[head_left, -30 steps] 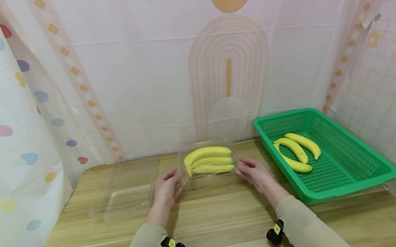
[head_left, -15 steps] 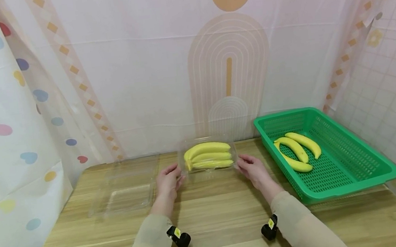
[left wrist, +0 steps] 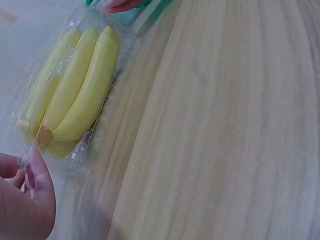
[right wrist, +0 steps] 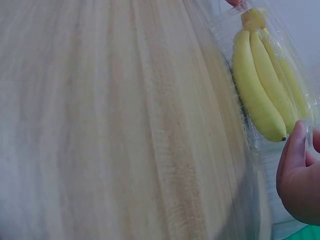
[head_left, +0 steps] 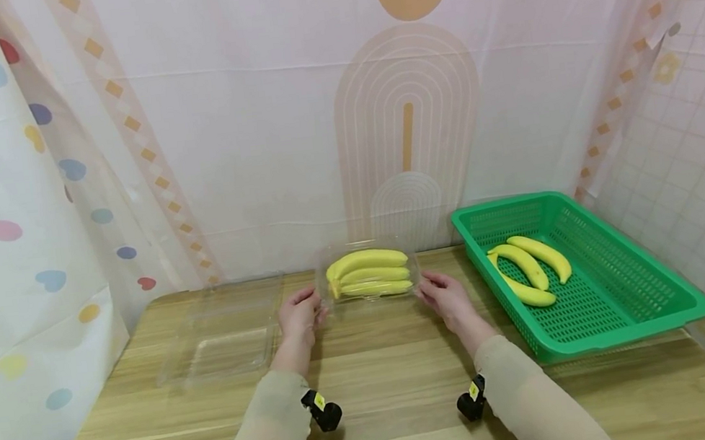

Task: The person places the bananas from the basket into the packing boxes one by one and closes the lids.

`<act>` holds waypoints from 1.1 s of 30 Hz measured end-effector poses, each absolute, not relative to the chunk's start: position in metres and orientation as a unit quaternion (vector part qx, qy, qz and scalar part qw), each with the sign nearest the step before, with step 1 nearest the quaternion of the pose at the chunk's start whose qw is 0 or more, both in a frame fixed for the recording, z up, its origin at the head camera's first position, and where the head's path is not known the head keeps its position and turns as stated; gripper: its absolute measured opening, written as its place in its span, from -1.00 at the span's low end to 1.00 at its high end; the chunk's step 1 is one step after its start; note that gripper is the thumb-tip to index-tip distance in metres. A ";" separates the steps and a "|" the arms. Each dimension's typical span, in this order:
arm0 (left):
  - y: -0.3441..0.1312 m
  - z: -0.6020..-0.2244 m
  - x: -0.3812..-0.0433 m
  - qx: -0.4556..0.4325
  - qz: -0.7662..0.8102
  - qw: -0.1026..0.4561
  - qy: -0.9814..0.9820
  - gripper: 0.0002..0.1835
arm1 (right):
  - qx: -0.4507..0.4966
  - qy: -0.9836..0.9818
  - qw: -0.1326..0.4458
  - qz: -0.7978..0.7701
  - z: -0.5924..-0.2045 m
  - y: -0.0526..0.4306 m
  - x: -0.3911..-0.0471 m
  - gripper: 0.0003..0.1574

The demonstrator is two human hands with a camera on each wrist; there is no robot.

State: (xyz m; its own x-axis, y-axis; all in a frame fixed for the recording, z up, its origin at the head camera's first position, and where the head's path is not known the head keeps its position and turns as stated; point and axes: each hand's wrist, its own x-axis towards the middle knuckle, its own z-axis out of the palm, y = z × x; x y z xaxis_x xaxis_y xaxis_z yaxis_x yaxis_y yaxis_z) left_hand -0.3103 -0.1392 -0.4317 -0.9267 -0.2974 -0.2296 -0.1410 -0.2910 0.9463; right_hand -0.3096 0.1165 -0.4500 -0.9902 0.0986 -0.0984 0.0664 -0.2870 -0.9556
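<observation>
A clear plastic clamshell box (head_left: 410, 251) is held level with the table's far edge, in the middle of the head view. Inside it lies a yellow bunch of bananas (head_left: 368, 275), its stem end toward the left. My left hand (head_left: 299, 316) pinches the left end of the box; in the left wrist view its thumb and fingers (left wrist: 44, 180) meet at the rim by the stem. At the opposite end, my right hand (head_left: 448, 299) pinches the rim near the banana tips, as the right wrist view shows with that hand's fingers (right wrist: 296, 145).
On the right stands a green perforated basket (head_left: 639, 329) with a few loose bananas (head_left: 541, 256) at its left side. Another clear plastic box (head_left: 227, 354) lies open on the left of the wooden table (head_left: 385, 390). A patterned curtain (head_left: 253, 151) hangs right behind the table.
Both hands have moved the box with the bananas slightly away from me and up in the view. The basket and the other box have stayed put.
</observation>
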 end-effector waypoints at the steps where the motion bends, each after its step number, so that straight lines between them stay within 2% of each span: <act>1: -0.139 -0.432 -0.311 0.184 -0.781 0.049 -0.595 -0.60 | -0.069 -0.598 0.010 0.798 -0.450 0.116 -0.310 -0.48; 33: -0.138 -0.428 -0.324 0.182 -0.775 0.064 -0.602 -0.64 | -0.087 -0.647 0.019 0.758 -0.443 0.114 -0.322 -0.50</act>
